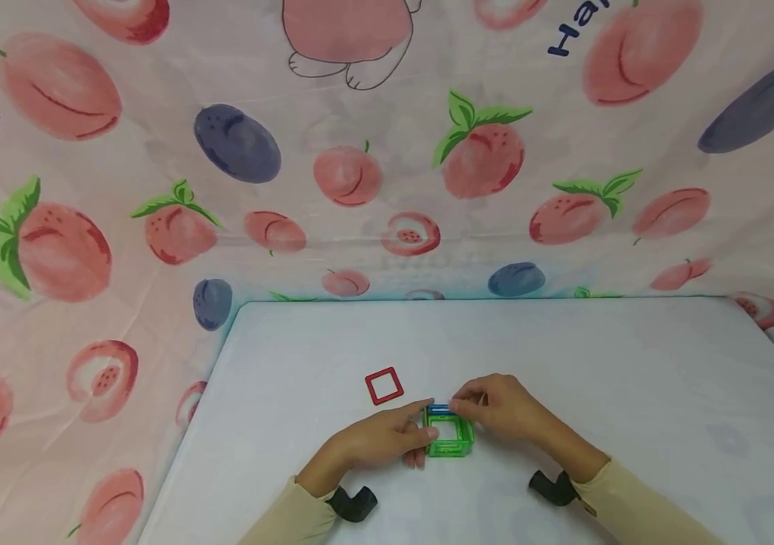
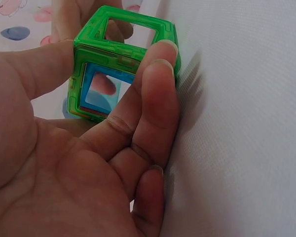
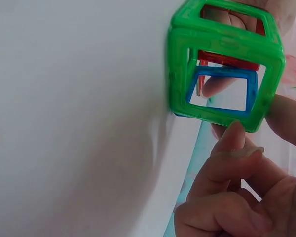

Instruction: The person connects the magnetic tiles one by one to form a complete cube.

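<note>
A small box of see-through magnetic tiles [image 1: 451, 448] stands on the table, its near and upper sides green. A blue square tile [image 3: 251, 94] forms its far side, and red edges show through the frame in the right wrist view. My left hand [image 1: 376, 440] holds the box from the left, thumb [image 2: 52, 69] on one edge and fingers against a green side. At the far right corner my right hand [image 1: 505, 405] pinches the box's edge near the blue tile. Behind the box, apart from it, a red square tile [image 1: 371, 390] lies flat.
The white table [image 1: 278, 363] spreads around the hands, with its far edge against a fruit-printed cloth [image 1: 387, 113]. A black piece [image 1: 354, 505] sits at the left wrist, and another black piece [image 1: 552, 488] at the right wrist.
</note>
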{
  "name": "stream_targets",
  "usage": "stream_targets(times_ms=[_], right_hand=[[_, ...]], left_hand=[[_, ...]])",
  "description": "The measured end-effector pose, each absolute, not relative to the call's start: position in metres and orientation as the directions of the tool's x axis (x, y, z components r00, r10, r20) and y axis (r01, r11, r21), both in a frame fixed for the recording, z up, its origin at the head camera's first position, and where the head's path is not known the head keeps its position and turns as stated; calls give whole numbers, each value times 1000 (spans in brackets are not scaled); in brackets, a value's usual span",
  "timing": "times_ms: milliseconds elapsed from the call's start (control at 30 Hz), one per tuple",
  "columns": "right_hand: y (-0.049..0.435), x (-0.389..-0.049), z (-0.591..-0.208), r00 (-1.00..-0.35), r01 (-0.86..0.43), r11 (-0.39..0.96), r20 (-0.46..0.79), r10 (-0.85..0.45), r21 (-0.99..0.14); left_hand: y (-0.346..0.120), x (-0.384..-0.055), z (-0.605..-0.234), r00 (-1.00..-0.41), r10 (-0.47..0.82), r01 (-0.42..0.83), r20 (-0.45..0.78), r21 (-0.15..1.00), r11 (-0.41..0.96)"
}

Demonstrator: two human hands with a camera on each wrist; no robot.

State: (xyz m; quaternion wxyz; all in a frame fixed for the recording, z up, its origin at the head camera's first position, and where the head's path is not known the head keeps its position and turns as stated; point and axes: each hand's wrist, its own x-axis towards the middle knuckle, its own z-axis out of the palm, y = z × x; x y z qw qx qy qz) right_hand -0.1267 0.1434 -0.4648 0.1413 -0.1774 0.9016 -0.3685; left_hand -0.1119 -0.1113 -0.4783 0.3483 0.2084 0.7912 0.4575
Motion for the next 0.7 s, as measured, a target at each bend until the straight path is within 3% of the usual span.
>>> stream_targets(times_ms=[267, 500, 700], right_hand=[[139, -149, -462, -890, -192, 675, -163, -425, -712], [132, -187, -466, -747, -359, 606, -171, -643, -709], [110, -206, -466, -637, -454, 594, -225, -738, -664]], left_hand=[[-111, -112, -478, -669, 648, 5, -363, 870, 493], [-111, -113, -477, -673, 646, 3, -360, 872, 489], [-110, -113, -476, -669, 655, 1, -351, 881, 473]])
